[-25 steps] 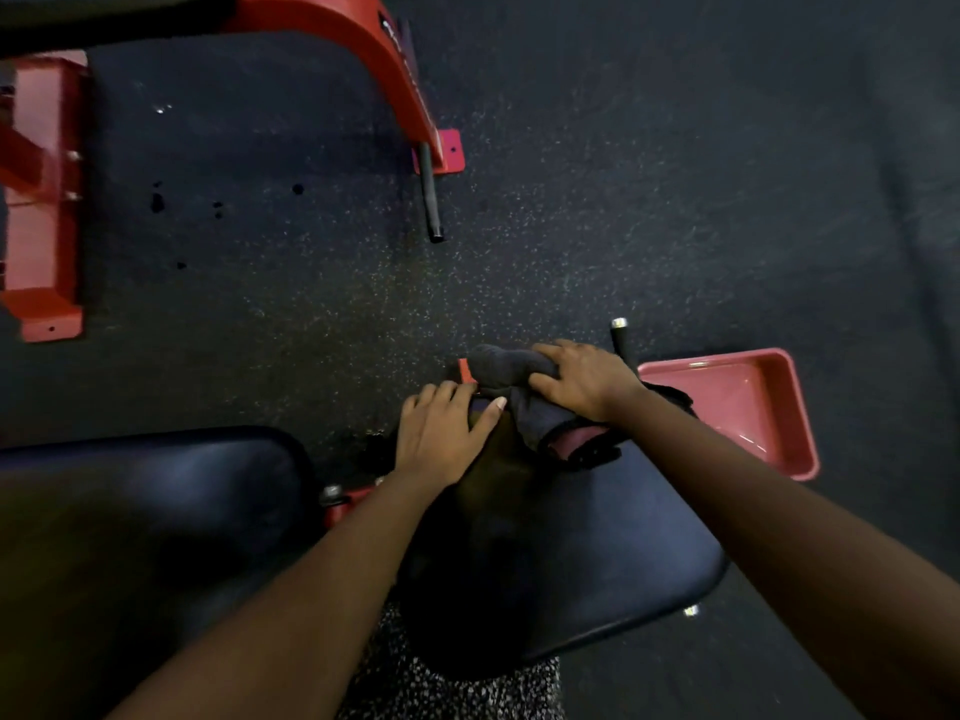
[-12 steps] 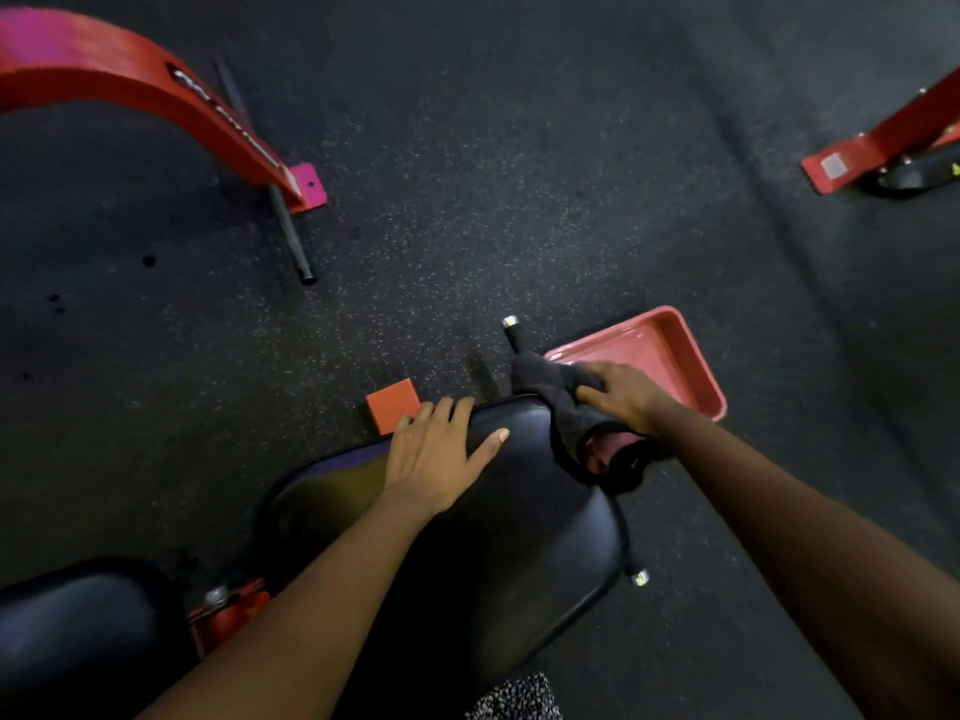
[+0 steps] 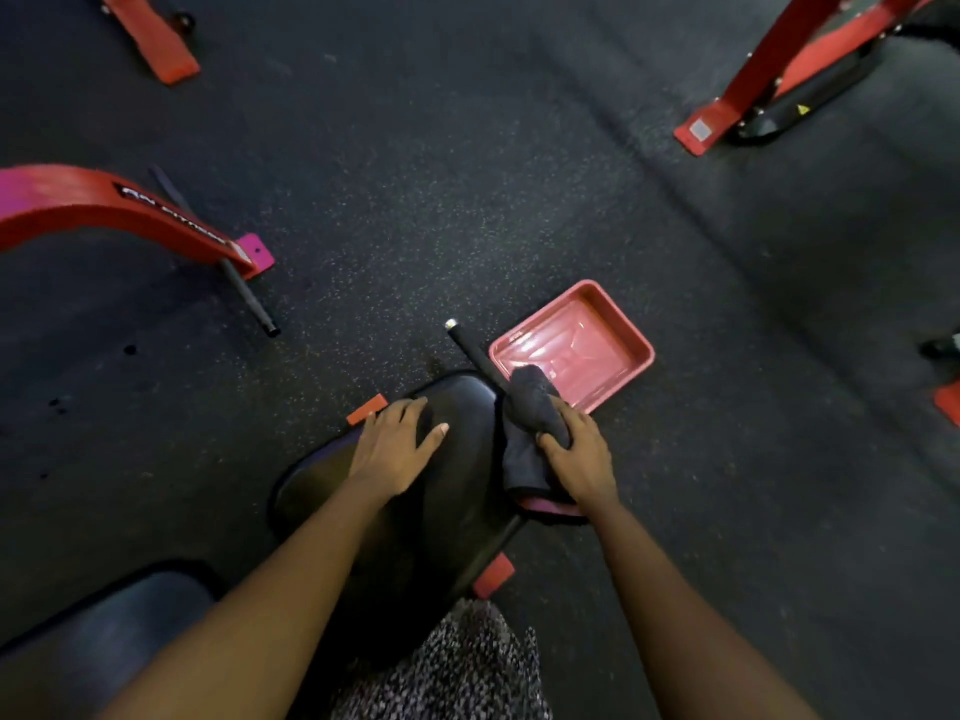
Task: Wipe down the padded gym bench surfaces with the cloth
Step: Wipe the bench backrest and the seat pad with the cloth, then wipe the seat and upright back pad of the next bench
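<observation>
Black seat pad [image 3: 457, 491]: our left hand [image 3: 395, 449] flat on it | right hand [image 3: 576, 454] grips one cloth [image 3: 530, 407], 3 o'clock edge | one red tray [image 3: 571, 350], 1 o'clock | frame [image 3: 104, 205] lettering illegible.

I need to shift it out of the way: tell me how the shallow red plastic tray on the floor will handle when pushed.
The shallow red plastic tray looks empty and thin-walled, so it is probably light. Its flat, low shape should slide rather than tip, though the speckled black rubber floor may drag at it.
</observation>
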`<state>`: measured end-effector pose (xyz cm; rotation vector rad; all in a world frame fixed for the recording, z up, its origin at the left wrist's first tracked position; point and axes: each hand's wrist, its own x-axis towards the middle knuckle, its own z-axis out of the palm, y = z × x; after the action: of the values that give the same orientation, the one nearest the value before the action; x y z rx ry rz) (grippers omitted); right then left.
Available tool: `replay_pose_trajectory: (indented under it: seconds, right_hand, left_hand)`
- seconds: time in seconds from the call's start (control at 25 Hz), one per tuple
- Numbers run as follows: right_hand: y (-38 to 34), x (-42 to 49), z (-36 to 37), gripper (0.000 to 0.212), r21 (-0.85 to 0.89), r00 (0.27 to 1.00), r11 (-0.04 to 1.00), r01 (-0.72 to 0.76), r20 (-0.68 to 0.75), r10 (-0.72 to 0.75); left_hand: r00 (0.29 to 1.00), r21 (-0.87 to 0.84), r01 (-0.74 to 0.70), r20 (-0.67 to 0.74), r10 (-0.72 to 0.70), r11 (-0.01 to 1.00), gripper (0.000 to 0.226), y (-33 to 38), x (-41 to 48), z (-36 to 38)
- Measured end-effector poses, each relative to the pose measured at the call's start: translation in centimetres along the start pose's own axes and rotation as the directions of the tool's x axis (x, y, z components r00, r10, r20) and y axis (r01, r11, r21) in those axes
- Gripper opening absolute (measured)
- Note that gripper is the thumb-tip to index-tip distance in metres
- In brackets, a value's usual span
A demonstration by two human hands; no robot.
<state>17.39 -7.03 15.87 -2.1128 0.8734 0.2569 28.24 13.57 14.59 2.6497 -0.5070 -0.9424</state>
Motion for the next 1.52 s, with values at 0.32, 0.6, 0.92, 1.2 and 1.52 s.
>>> replay_pose_trajectory:
  seconds: [0.32, 0.6, 0.92, 1.2, 1.52]
  right_hand:
    - [5.8, -23.3, -1.1, 0.052, 0.187, 0.979, 0.972, -0.140, -0.121, 0.164]
    - [14.0, -39.0, -3.7, 0.050, 0.244, 0.943, 0.949, -0.199, -0.215, 0.253]
    - [25.7, -45.8, -9.8, 0.051, 0.412, 0.798, 0.841, -0.350, -0.339, 0.498]
    - [35.0, -52.5, -17.6, 0.056, 0.613, 0.540, 0.700, -0.368, -0.472, 0.697]
    - [41.0, -57.0, -19.9, 0.045, 0.876, 0.012, 0.425, -0.229, -0.434, 0.901]
  left_hand:
    - [0.998, -0.392, -0.045, 0.021, 0.058, 0.919, 0.043, -0.7, -19.0, 3.5]
    - [0.942, -0.303, -0.098, 0.279, 0.187, 0.948, 0.042, 1.9, -26.4, 7.8]
    - [0.776, -0.030, -0.485, 0.446, 0.446, 0.874, 0.037, 22.8, -23.1, 13.3]
    - [0.455, 0.133, -0.836, 0.711, 0.536, 0.533, 0.041, 44.5, -24.6, 23.9]
    - [0.069, 0.034, -0.995, 0.919, 0.389, 0.096, 0.042, 63.1, -30.7, 37.0]
